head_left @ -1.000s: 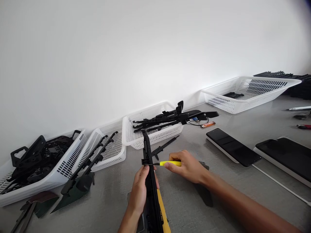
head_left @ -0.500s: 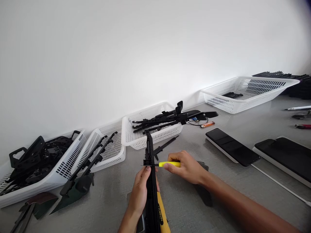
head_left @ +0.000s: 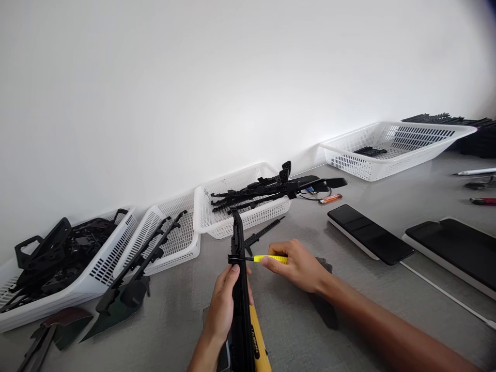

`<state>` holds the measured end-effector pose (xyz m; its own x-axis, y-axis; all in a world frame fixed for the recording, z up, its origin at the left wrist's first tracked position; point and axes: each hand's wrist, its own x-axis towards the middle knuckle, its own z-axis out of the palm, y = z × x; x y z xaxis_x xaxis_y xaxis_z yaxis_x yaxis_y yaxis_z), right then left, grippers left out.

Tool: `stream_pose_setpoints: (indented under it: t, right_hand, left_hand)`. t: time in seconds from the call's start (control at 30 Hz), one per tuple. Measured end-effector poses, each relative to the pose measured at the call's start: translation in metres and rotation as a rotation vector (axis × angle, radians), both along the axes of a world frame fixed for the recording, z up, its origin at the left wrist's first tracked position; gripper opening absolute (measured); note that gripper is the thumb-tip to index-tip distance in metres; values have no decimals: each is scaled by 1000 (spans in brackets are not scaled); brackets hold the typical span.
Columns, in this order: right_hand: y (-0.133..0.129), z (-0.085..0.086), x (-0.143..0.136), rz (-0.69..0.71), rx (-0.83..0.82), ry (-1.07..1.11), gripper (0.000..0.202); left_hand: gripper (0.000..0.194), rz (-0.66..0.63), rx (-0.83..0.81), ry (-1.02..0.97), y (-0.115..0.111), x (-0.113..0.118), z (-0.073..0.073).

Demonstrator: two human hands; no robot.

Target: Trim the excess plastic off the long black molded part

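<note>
My left hand (head_left: 221, 302) is wrapped around a long black plastic part (head_left: 241, 305), which stands out away from me with its curved end at the top. My right hand (head_left: 296, 266) pinches the ribbed yellow handle of a slim tool that looks like a needle file (head_left: 270, 259). Its thin dark shaft points left and meets the part at a small crosswise tab, just above my left thumb. The tip is lost against the black plastic. Beneath the part lies a yellow object (head_left: 259, 338) with black lettering, partly covered.
Behind the part, a black caliper (head_left: 265, 235) lies by a white basket (head_left: 242, 226) of black parts. More baskets (head_left: 170, 264) stand left, one (head_left: 351, 164) back right. Sandpaper-like sheets (head_left: 114, 318) lie left, a phone (head_left: 370, 232), dark-topped device (head_left: 453, 253) and white cable (head_left: 445, 294) right.
The file has shifted slightly up and to the right along with my right hand; its tip no longer shows past the part's left side. My left hand keeps its hold.
</note>
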<state>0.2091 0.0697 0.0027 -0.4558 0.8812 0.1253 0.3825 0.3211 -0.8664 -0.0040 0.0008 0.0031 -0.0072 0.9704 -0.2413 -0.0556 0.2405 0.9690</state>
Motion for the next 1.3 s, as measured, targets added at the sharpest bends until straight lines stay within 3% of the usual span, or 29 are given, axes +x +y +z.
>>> stream_pose_setpoints:
  t: [0.4, 1.0, 1.3]
  right_hand:
    - [1, 2, 2, -58, -35, -18, 69]
    - [0, 1, 2, 34, -5, -5, 71]
    - [0, 1, 3, -8, -23, 9, 69]
  left_hand:
    - [48, -15, 5, -2, 2, -2, -5]
    - [49, -15, -5, 27, 1, -1, 0]
    - [49, -25, -12, 27, 0, -2, 0]
